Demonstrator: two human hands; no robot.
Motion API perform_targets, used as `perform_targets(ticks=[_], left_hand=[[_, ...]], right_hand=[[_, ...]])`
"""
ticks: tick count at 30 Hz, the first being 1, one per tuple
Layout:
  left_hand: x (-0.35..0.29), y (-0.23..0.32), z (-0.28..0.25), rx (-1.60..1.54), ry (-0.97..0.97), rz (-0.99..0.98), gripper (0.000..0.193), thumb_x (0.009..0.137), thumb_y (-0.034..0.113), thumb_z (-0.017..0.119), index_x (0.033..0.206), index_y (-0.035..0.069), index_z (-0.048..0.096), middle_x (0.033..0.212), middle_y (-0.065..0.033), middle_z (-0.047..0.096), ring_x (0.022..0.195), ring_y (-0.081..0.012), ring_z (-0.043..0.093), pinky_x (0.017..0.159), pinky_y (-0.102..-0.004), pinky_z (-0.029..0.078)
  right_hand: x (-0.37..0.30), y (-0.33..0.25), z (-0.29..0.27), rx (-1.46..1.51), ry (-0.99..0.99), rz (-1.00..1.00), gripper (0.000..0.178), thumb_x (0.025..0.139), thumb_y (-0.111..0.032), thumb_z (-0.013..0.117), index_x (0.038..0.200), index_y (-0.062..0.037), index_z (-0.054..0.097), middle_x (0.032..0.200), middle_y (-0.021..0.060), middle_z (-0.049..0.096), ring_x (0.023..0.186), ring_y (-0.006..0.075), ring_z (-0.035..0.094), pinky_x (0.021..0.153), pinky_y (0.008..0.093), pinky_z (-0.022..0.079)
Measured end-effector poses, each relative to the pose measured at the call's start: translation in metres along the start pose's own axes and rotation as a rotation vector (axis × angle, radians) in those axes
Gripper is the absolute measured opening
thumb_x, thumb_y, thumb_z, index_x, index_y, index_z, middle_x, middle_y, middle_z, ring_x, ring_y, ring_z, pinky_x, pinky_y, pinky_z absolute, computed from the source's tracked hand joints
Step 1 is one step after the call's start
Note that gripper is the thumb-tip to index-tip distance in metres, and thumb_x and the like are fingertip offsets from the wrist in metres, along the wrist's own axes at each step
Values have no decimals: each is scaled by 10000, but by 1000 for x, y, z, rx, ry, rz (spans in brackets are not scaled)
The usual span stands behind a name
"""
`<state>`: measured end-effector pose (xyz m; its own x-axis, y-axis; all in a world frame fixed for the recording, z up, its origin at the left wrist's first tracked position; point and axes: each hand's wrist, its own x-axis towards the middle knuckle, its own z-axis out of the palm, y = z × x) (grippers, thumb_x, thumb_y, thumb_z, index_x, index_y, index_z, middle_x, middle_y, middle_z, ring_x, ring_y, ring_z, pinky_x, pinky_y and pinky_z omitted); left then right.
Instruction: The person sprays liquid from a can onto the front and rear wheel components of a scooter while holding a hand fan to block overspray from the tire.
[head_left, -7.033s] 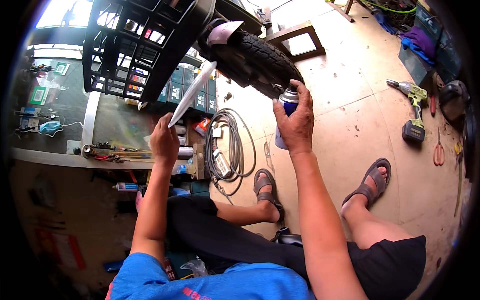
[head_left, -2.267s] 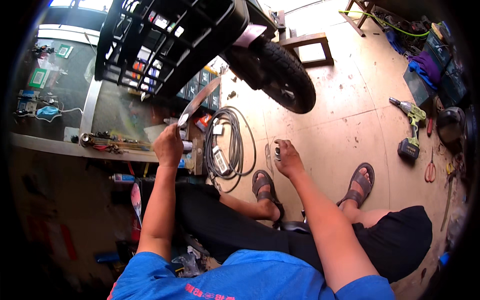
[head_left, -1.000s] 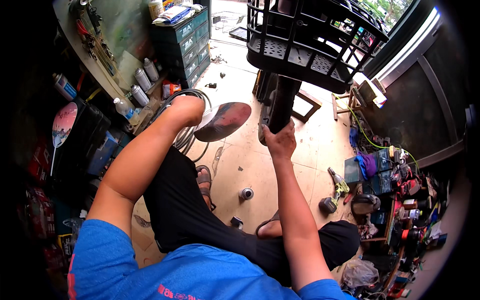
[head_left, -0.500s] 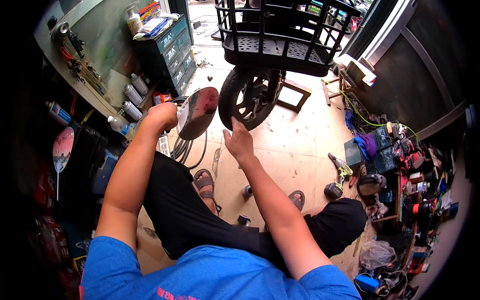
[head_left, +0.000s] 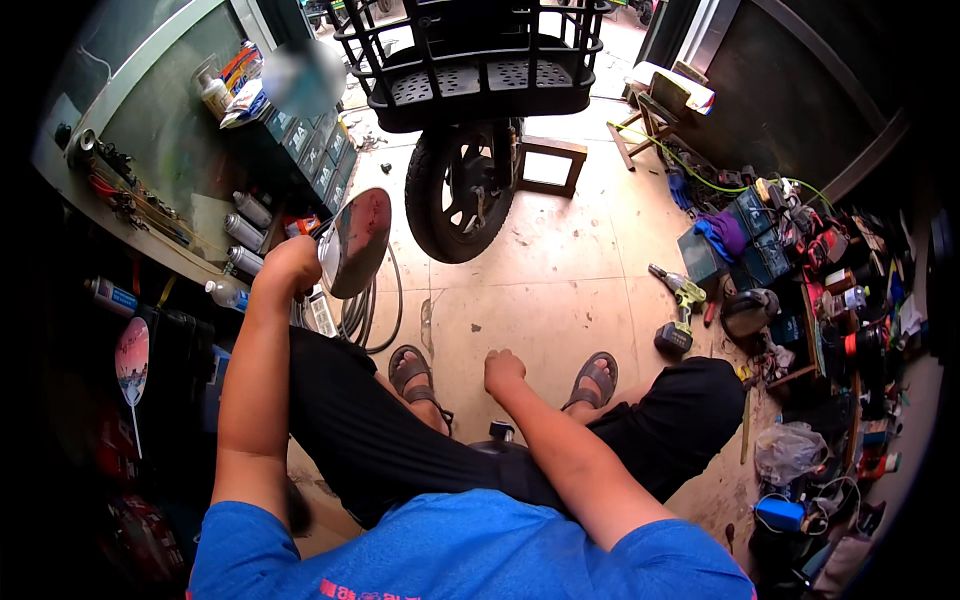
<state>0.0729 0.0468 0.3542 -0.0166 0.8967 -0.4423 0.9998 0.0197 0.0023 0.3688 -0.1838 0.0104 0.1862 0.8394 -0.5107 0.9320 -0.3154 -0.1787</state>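
My left hand (head_left: 292,268) is closed round the base of an oval hand fan (head_left: 362,240), whose face has a red and grey print. The fan is held upright and tilted, left of the black tyre (head_left: 462,200) and apart from it. Low between my sandalled feet, my right hand (head_left: 505,372) is closed. Its fingers curl away from view, and whatever they may hold is hidden. Just below that hand, a small dark object with a metal end (head_left: 502,431) shows near my lap. The front wheel belongs to a vehicle with a black basket (head_left: 480,85).
A cordless drill (head_left: 680,308) lies on the floor at the right, beside crowded tools and parts. Coiled black hose (head_left: 365,315) lies below the fan. Spray cans (head_left: 245,230) and drawers (head_left: 318,160) line the left. A second fan (head_left: 132,362) stands far left. A wooden frame (head_left: 552,165) is behind the wheel.
My right hand has drawn back from the tyre to between my feet, its fingers now closed. A small object on the floor there is now covered. My left hand still holds the fan.
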Motion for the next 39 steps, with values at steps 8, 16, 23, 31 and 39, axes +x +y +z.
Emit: perform_targets(ticks=[8, 16, 23, 31, 39], left_hand=[[-45, 26, -12, 333, 0, 85, 225, 774, 71, 722, 960, 10, 833, 1028, -210, 814, 998, -399, 798, 859, -468, 628], [-91, 33, -14, 301, 323, 260, 155, 815, 116, 692, 866, 43, 818, 954, -216, 788, 969, -433, 768, 862, -507, 613], [-146, 52, -36, 220, 546, 531, 190, 929, 149, 660, 842, 36, 785, 866, -224, 740, 869, -452, 729, 804, -579, 566], [-86, 124, -27, 244, 279, 711, 212, 985, 198, 661, 903, 33, 765, 836, -250, 719, 875, -475, 721, 795, -575, 560], [-14, 180, 25, 299, 58, 618, 180, 969, 197, 687, 900, 39, 739, 823, -241, 719, 849, -483, 712, 757, -598, 542]], right_hand=[[0, 13, -59, 192, 74, 35, 397, 831, -162, 794, 1189, -17, 704, 1163, 284, 757, 1111, 399, 773, 927, 472, 647], [3, 108, -289, 206, 194, 48, 759, 580, -324, 1036, 1226, -21, 776, 1257, 222, 783, 1200, 380, 753, 1040, 444, 607], [-75, 231, -478, 176, 581, -42, 826, 597, -370, 1011, 1276, 21, 746, 1188, 243, 782, 1108, 349, 769, 991, 411, 610], [-31, 312, -458, 1577, 671, -393, 493, 938, -342, 882, 1305, -73, 693, 1136, 33, 745, 1038, 153, 722, 954, 337, 588], [127, 366, -287, 1455, 745, 178, 517, 937, -428, 902, 1206, -16, 743, 1051, 44, 744, 915, 129, 688, 827, 306, 568]])
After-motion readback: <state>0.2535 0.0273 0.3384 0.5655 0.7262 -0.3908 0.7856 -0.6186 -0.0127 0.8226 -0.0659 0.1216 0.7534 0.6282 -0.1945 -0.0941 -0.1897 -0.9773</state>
